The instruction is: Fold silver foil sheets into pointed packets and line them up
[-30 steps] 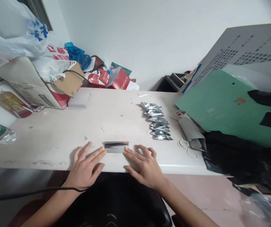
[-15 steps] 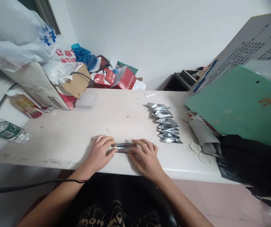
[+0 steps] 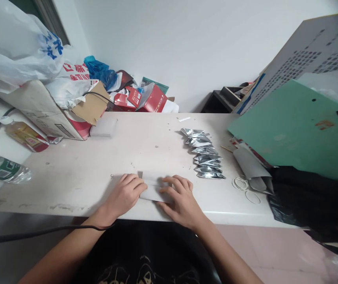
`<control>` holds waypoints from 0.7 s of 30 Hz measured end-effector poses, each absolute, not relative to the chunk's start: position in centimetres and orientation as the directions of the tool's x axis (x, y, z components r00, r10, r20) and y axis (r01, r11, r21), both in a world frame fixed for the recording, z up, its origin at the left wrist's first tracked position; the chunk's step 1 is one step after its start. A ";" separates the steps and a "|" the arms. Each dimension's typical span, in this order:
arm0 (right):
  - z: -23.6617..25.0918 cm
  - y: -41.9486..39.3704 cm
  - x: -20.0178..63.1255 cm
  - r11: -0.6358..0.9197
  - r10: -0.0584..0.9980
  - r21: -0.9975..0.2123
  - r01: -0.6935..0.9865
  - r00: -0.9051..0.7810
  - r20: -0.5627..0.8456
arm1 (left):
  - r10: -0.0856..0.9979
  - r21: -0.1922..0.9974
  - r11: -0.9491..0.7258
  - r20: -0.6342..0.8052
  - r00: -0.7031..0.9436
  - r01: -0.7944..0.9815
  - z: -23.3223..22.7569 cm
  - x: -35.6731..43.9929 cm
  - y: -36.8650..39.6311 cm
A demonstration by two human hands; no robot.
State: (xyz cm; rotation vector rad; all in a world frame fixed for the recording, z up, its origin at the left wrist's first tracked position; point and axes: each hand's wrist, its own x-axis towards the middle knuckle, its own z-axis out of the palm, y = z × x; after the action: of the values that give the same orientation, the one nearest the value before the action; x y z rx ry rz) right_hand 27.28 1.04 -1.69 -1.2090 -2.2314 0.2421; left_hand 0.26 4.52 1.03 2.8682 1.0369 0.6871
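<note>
A small whitish sheet [image 3: 153, 193] with a crease across it lies on the table between my hands. My left hand [image 3: 129, 193] is closed on its left edge, fingertips pressed together on it. A short grey piece sticks up beyond those fingers. My right hand [image 3: 182, 201] grips the right part of the sheet, its fingers spread over the top and the thumb at the near edge. Beyond the right hand, several folded silver foil pieces [image 3: 207, 157] lie in an overlapping row.
White rubber bands [image 3: 240, 184] and a rolled grey sheet [image 3: 253, 169] lie to the right, beside a black plastic bag [image 3: 299, 197] and a green board [image 3: 293, 122]. At left are bottles [image 3: 27, 134], a carton [image 3: 41, 106] and plastic bags [image 3: 15, 47]. A dark cable [image 3: 45, 229] crosses near my left forearm.
The narrow silver strip between my hands now shows as a wider whitish sheet. My right fingers have spread and shifted over it. The foil row looks unchanged.
</note>
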 end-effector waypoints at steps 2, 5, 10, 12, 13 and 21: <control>-1.2 1.4 27.3 0.566 0.822 -0.439 0.698 -0.433 0.370 | 0.589 0.112 -0.796 0.370 0.719 0.595 1.2 0.0 5.1; -1.1 2.5 27.4 0.490 0.863 -0.436 0.755 -0.349 0.366 | 0.576 0.091 -0.810 0.312 0.756 0.579 1.4 -0.3 5.4; -2.1 4.9 27.8 0.420 0.891 -0.360 0.833 -0.303 0.338 | 0.603 0.088 -0.780 0.372 0.706 0.619 1.3 0.1 4.7; -2.4 5.5 27.8 0.464 0.868 -0.318 0.827 -0.353 0.349 | 0.623 0.082 -0.757 0.390 0.678 0.649 1.2 0.6 4.4; -2.5 5.8 27.7 0.485 0.853 -0.294 0.824 -0.371 0.368 | 0.631 0.078 -0.747 0.396 0.667 0.660 1.1 0.9 4.3; -1.9 5.9 27.4 0.634 0.696 -0.110 0.765 -0.504 0.511 | 0.665 0.184 -0.714 0.481 0.571 0.676 0.2 2.1 3.9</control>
State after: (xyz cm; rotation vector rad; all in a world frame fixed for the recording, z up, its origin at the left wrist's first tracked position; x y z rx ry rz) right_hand 27.39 5.88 -1.91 -1.1424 -2.3378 -0.1765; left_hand 2.05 3.91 0.16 2.8023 1.1955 0.8443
